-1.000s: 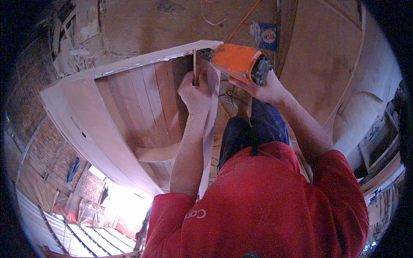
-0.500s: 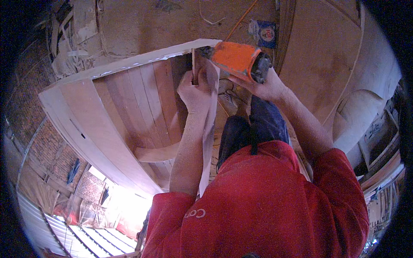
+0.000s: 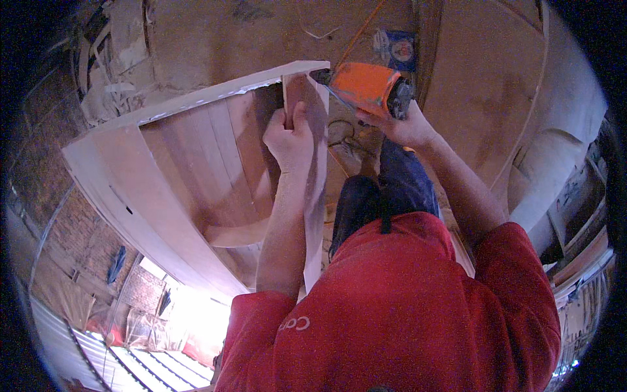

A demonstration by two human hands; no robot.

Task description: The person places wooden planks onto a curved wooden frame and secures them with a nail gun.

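under both hands, a dusty workshop floor [image 3: 215, 39] and brick wall [image 3: 39, 170].

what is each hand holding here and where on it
The left hand grips the upright wooden panel at its top edge, where it meets the curved cabinet frame. The right hand holds the orange power tool from beneath its body.

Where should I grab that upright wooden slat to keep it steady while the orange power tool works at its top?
Take the wooden slat by its long narrow edge just below the top, coming from the left, as the left hand does now. The orange power tool, held in the right hand, takes up the right side, so a grip from the left probably stays away from it.
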